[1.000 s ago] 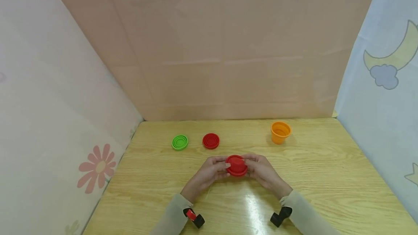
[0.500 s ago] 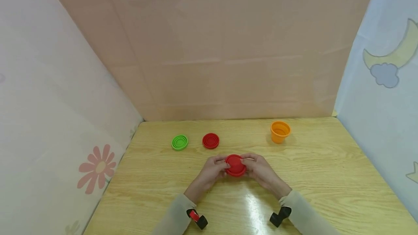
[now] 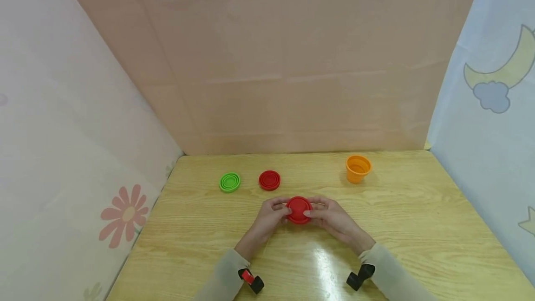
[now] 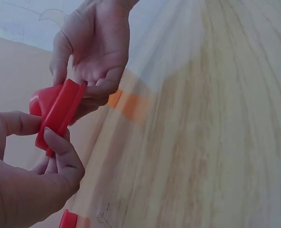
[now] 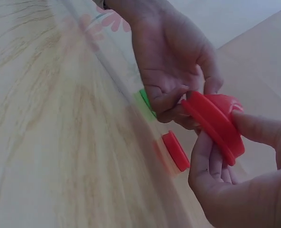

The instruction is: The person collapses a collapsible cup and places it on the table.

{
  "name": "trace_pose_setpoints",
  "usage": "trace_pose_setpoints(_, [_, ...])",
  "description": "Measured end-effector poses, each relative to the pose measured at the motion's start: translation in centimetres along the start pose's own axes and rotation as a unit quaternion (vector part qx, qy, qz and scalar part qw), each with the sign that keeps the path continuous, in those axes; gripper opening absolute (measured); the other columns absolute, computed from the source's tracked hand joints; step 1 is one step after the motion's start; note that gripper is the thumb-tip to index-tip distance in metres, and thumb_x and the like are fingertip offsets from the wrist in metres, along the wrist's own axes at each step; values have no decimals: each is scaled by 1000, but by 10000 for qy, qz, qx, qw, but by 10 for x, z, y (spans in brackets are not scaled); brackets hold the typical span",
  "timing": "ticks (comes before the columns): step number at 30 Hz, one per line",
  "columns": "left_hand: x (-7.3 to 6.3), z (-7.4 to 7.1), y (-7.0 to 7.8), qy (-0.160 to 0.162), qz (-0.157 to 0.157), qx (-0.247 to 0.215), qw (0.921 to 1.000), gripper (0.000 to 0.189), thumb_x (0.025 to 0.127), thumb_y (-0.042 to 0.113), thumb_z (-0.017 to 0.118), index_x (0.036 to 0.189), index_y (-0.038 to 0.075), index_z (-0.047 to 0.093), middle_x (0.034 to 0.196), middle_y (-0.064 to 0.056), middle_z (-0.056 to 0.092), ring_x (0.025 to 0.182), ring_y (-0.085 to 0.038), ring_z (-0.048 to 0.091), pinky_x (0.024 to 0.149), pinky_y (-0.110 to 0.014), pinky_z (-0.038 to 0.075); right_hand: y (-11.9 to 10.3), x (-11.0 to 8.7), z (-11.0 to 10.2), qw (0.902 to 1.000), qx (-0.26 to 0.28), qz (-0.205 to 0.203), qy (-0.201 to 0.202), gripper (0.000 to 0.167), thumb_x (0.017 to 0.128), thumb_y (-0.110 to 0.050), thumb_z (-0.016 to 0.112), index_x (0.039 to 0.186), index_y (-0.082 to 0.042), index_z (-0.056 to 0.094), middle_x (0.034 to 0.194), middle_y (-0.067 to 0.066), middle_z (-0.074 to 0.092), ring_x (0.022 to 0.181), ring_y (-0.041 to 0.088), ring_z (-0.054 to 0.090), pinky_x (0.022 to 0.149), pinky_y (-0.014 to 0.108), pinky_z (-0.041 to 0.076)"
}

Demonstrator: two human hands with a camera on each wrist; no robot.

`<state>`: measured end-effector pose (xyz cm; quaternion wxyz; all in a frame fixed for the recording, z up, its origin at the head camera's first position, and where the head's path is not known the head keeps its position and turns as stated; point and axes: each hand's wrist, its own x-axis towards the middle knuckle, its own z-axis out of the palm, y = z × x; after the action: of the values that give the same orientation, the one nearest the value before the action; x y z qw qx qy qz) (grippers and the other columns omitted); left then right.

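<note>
Both hands grip a red collapsible cup (image 3: 299,210) above the front middle of the table. My left hand (image 3: 267,219) pinches its left side, thumb on the face turned toward me. From the right, my right hand (image 3: 334,219) grips the opposite rim, its thumb pressing the near face. In the right wrist view the folded cup (image 5: 215,124) shows a thick ringed rim, with a rounded base bulging out under the thumb. Behind the hands lie a flat red collapsed cup (image 3: 269,180) and a flat green collapsed cup (image 3: 230,182).
An orange cup (image 3: 358,169) stands expanded at the back right of the wooden table (image 3: 418,226). A beige backdrop (image 3: 292,82) rises behind the table's far edge. Patterned pale panels close off the left (image 3: 83,129) and right (image 3: 485,152) sides.
The held cup has shifted slightly left and its face now looks rounder and flatter toward me. My right thumb has moved further down onto the face. The other cups stay in place.
</note>
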<state>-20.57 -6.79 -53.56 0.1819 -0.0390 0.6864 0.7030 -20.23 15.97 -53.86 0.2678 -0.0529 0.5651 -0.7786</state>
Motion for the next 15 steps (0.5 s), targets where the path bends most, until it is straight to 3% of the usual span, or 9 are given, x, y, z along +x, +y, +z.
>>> trace_pose_setpoints(4, [-1,0,0,-92,79,279,9995,40,93,7,70,132,1,66,93,0,68,81,-10,62,73,-22,57,3,2,2,9996,-138,114,206,48,97,-1,70,139,9,49,112,0,74,102,13,72,92,28,64])
trace_pose_setpoints(11, [-2,-6,-2,-660,12,159,9977,46,94,10,74,138,2,62,108,-5,70,93,-12,65,81,-23,58,3,1,3,9993,-223,82,297,49,97,-1,68,140,12,49,110,-1,75,101,12,72,91,28,64])
trace_pose_setpoints(15, [-3,-9,-2,-866,75,207,9960,53,90,10,78,140,4,61,113,-8,70,94,-13,66,80,-23,57,3,0,2,9992,-231,110,309,51,96,-2,68,141,12,47,110,0,74,101,12,72,91,28,64])
